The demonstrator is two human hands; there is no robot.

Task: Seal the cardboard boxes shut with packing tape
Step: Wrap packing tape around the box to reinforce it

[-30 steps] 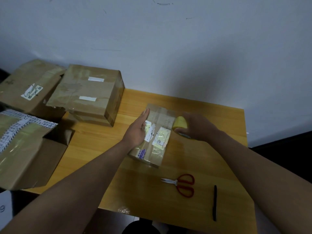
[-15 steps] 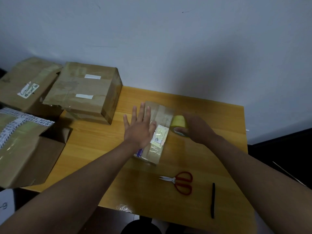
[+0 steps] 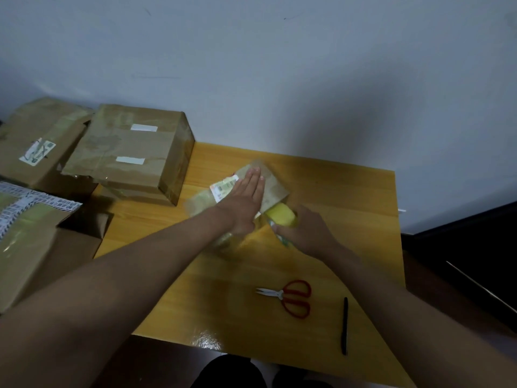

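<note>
The left hand [image 3: 246, 198] is pressing flat, fingers straight, on the small box [image 3: 272, 182] on the counter [image 3: 335, 191]; the right hand [image 3: 303, 231] beside it is gripping the yellow tape roll [image 3: 280, 215] (taping underway). Next, probably drawing tape across, then cutting.

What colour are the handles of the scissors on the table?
Red. The scissors lie near the table's front edge, seen clearly in the head view.

- Small box [image 3: 272, 186] sits mid-table [image 3: 349, 197], your left hand [image 3: 243, 200] flat on it.
- Tape roll [image 3: 280, 217] in your right hand [image 3: 305, 231], touching the box's right side.
- Scissors [image 3: 291, 298] nearer you, pen [image 3: 345, 326] to their right.
- Bigger boxes [image 3: 134, 152] lie left.
</note>
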